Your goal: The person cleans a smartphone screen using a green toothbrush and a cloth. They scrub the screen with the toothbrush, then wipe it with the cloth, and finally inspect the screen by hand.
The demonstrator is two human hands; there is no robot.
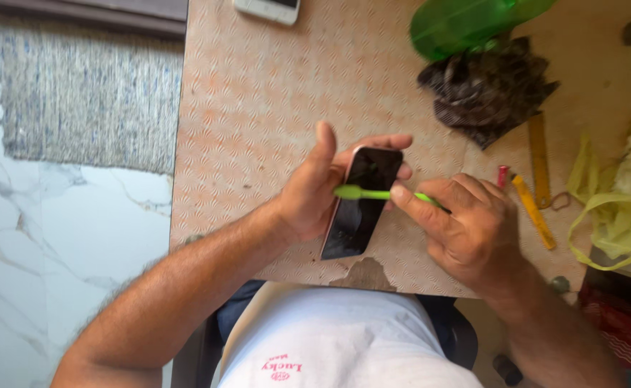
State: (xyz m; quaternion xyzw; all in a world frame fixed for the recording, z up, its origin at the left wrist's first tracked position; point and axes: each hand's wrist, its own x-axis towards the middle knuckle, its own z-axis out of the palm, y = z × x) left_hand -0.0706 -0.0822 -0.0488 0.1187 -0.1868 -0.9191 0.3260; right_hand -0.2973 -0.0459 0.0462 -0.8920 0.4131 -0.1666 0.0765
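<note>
While the left hand clasps a dark-screened smartphone (tilted above the patterned table), the right hand pinches a green toothbrush against its screen.

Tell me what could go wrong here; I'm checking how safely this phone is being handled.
1. The left hand props the phone tilted, its lower end near the table edge; a slip might drop it onto the lap or floor.
2. The right hand holds the green brush across the dark screen; hard pressure could scratch it.
3. Tools lie beside the right hand and could be knocked.
</note>
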